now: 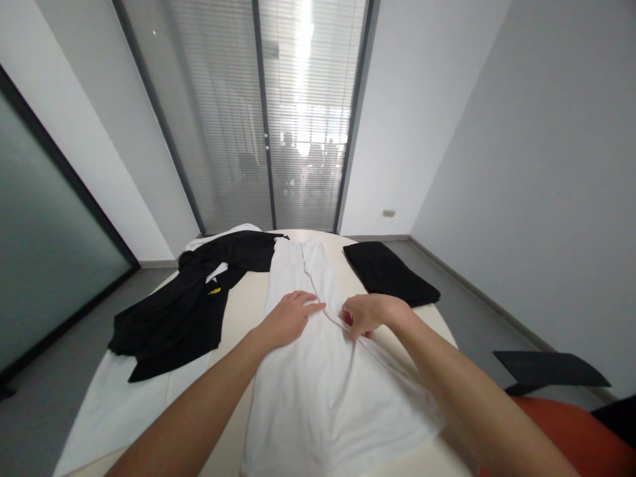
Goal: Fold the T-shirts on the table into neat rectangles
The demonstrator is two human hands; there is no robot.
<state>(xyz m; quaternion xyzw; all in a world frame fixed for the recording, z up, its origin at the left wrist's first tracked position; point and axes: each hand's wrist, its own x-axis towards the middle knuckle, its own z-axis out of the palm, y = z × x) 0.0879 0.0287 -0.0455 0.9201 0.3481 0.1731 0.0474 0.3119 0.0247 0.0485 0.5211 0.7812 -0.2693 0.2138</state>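
A white cloth garment (318,397) lies lengthwise on the pale table, its right side partly folded over toward the middle. My left hand (293,318) rests on it with fingers spread, the fingertips by the edge of the folded layer. To the right, my right hand (365,315) pinches that layer, fingers curled round the white fabric. Small wrinkles run down the cloth below both hands.
Black garments (173,311) with a yellow mark lie at the left, over white cloth (134,404). A folded black cloth (390,271) sits at the right edge of the table (243,298). An orange chair (571,430) stands at the lower right.
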